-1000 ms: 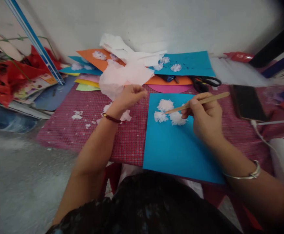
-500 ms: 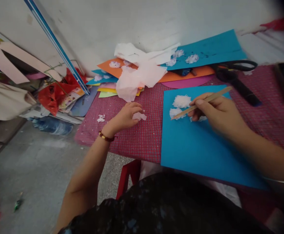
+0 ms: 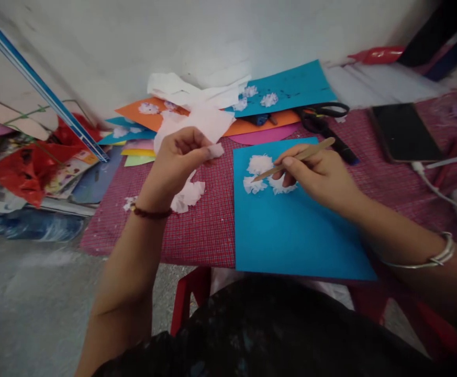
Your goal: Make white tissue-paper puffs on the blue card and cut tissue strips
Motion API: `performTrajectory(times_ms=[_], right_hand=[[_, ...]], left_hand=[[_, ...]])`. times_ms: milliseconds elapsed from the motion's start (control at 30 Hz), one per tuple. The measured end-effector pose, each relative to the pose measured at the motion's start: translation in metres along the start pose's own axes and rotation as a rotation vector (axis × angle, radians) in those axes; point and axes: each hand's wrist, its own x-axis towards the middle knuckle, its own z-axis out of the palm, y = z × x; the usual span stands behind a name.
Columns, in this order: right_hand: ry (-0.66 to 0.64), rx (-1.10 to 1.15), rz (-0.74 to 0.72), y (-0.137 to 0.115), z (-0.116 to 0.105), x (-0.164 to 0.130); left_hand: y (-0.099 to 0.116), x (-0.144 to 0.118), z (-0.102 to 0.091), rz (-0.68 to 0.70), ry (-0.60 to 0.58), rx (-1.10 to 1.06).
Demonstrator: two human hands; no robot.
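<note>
Small pale tissue scrap (image 3: 215, 151) was pinched in the left hand (image 3: 177, 159); thin wooden stick (image 3: 294, 157) was gripped by the right hand (image 3: 318, 175) over white tissue tufts (image 3: 259, 165) on blue card sheet (image 3: 291, 235).

No words, numbers, labels or brand marks can be read anywhere in the view. The printed sheet (image 3: 68, 170) at the left edge of the surface shows coloured pictures, but any lettering on it is too blurred to make out. The dark marks on the far blue paper (image 3: 291, 86) are only specks, not writing. The phone (image 3: 404, 132) has a dark screen with nothing showing on it.
</note>
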Motion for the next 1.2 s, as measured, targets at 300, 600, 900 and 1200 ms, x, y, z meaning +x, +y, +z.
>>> performTrajectory(times_ms=[300,600,900,1200], right_hand=[[-0.029,-0.044,-0.098,0.023,0.009,-0.011],[-0.003,-0.122,-0.158,0.028,0.01,-0.007],[0.021,-0.082,-0.114,0.033,0.008,-0.008],[-0.011,-0.086,-0.127,0.025,0.008,-0.011]], left_hand=[[-0.035,0.024,0.057,-0.199,-0.136,-0.241],[-0.057,0.016,0.029,-0.229,-0.52,-0.114],[-0.055,0.018,0.03,-0.161,-0.887,0.139],[-0.058,0.019,0.031,-0.177,-0.899,0.115]])
